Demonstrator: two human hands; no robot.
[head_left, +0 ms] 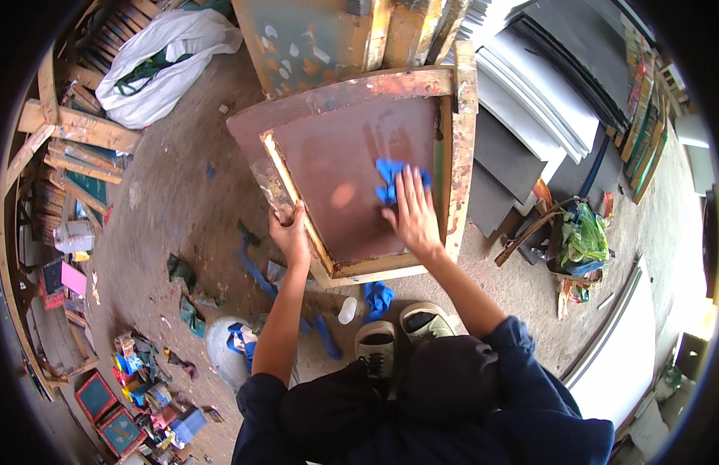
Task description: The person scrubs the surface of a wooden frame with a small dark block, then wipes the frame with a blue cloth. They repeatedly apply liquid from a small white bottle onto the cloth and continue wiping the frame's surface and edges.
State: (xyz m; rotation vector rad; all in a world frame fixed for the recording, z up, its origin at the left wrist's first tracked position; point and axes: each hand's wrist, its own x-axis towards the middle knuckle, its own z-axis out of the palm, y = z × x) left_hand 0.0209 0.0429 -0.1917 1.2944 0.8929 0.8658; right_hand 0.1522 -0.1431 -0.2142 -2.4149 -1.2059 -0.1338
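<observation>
A paint-stained wooden screen-printing frame leans before me, its brown mesh panel facing up toward me. My left hand is closed around the frame's left side, low down, with the thumb over the inner edge. With fingers stretched flat, my right hand presses a crumpled blue cloth against the right half of the panel. Darker, wet-looking streaks show on the panel above the cloth. The right palm hides part of the cloth.
Between the frame and my shoes lie a second blue cloth and a white cup. A pale bucket stands at lower left. Flat boards are stacked right; a white sack lies far left.
</observation>
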